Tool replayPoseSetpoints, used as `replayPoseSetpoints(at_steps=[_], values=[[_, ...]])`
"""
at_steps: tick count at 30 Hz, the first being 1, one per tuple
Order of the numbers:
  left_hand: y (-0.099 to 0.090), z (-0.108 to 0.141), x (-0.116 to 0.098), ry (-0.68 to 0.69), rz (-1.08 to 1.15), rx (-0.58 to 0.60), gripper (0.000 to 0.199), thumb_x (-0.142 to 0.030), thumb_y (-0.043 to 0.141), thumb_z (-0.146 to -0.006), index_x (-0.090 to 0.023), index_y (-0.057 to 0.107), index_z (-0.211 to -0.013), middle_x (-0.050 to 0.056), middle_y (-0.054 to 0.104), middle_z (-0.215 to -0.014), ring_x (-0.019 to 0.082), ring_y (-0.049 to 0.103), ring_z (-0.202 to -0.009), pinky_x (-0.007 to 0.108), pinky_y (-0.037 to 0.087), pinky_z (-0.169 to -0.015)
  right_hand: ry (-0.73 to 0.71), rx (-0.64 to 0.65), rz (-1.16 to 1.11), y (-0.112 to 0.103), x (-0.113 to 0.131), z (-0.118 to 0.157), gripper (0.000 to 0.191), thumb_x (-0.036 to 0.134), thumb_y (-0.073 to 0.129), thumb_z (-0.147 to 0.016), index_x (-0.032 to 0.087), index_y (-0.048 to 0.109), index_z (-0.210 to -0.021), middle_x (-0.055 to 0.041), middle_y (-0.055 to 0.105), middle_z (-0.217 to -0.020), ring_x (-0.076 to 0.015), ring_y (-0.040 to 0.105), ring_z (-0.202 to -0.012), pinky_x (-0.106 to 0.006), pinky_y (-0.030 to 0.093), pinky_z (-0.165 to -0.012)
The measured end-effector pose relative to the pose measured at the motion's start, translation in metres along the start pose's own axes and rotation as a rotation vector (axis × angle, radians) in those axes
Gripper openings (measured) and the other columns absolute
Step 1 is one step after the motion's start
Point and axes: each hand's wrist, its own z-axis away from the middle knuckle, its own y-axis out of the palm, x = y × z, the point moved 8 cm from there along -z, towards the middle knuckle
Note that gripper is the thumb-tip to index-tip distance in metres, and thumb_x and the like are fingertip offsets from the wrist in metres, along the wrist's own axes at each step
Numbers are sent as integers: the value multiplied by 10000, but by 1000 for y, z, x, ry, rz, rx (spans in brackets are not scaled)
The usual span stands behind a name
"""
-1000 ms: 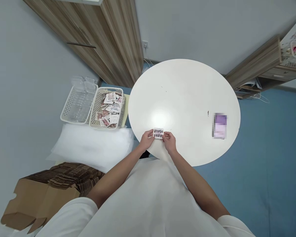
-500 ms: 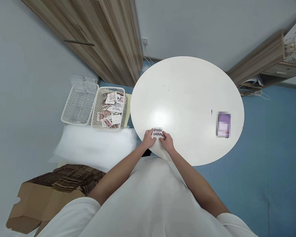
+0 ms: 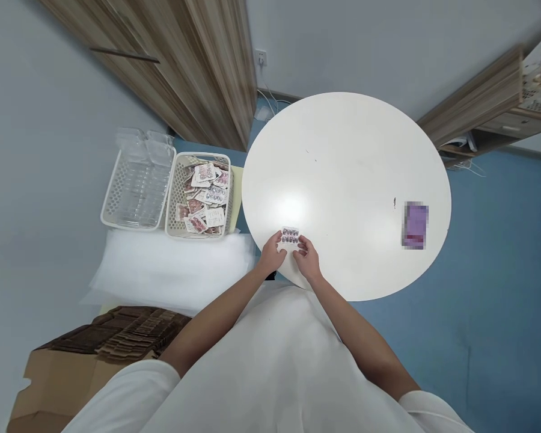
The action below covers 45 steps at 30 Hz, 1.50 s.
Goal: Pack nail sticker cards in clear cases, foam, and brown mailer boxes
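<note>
A small white card with two rows of dark, shiny press-on nails [image 3: 290, 235] lies on the round white table [image 3: 351, 162] near its front edge. My left hand [image 3: 273, 254] is at the card's left side, thumb apart from the fingers, with the fingertips close to the card's edge. On the other side my right hand [image 3: 307, 258] has its fingers loosely bent and spread beside the right edge. Whether any fingertip still touches the card is too small to tell.
Left of the table, a white basket [image 3: 171, 207] holds many similar nail cards. Another basket [image 3: 110, 195] holds clear plastic boxes. Translucent sheets [image 3: 171, 264] and flattened brown cardboard [image 3: 130, 334] lie nearer me. A blurred purple item [image 3: 416, 225] rests on the table's right.
Both hands have loosened from the card's edges and their fingers have spread. The card now lies slightly further from me, between them. The whole view has shifted a little.
</note>
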Motion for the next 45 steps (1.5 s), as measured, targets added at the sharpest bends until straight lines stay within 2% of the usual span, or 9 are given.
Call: replayPoseSetpoints(at_steps=[9,14,21,30,34,37,41,45], values=[[-58,-30,-6,34,-18,-65,647,-76,489,-658,-171,356,-1284,113,436,-1303,229,409,-1187,391,338,-971,-22,90,-91,54,21,-26,592,188,528,-652,246,405,-1228,-56,450,-1279,-176,477,-1096,-349,402,-924],[-80,-49,-7,60,-12,-74,649,-84,479,-667,-185,336,-1291,109,434,-1307,218,417,-1189,390,346,-964,-41,97,-107,75,35,-43,607,178,517,-658,229,373,-1245,-73,431,-1296,-172,468,-1114,-348,391,-942],[-88,-61,-11,102,1,-79,656,-69,477,-663,-193,334,-1291,99,422,-1319,208,419,-1188,380,348,-974,-78,65,-71,83,45,-52,617,185,530,-653,249,367,-1245,-65,430,-1299,-183,459,-1121,-371,382,-942],[-89,-55,-13,139,108,-103,669,-46,469,-646,-213,350,-1283,77,416,-1322,203,405,-1199,395,321,-1010,-99,66,-57,84,48,-52,616,217,553,-655,255,368,-1242,-63,404,-1312,-189,442,-1129,-375,376,-950],[-92,-48,-12,143,173,-174,642,-46,459,-645,-194,376,-1265,84,437,-1300,191,441,-1162,377,335,-1005,-106,76,-57,77,50,-46,588,237,556,-663,248,383,-1224,-67,408,-1297,-186,444,-1117,-372,381,-948],[-96,-32,-9,141,155,-240,594,-55,462,-658,-199,417,-1233,81,482,-1259,189,470,-1127,371,360,-979,-109,100,-33,68,47,-37,564,239,548,-668,238,393,-1210,-74,420,-1276,-183,455,-1097,-368,389,-939],[-100,5,5,92,153,-353,520,-87,474,-685,-201,455,-1192,89,525,-1210,197,485,-1115,361,397,-927,-135,187,47,61,36,-21,516,244,533,-678,229,424,-1182,-82,469,-1213,-187,465,-1079,-371,400,-916],[-106,47,24,15,153,-471,440,-109,480,-696,-204,508,-1125,84,563,-1157,199,505,-1088,351,418,-886,-188,282,113,64,28,-7,472,256,523,-681,226,461,-1148,-83,503,-1167,-192,490,-1039,-375,414,-882]])
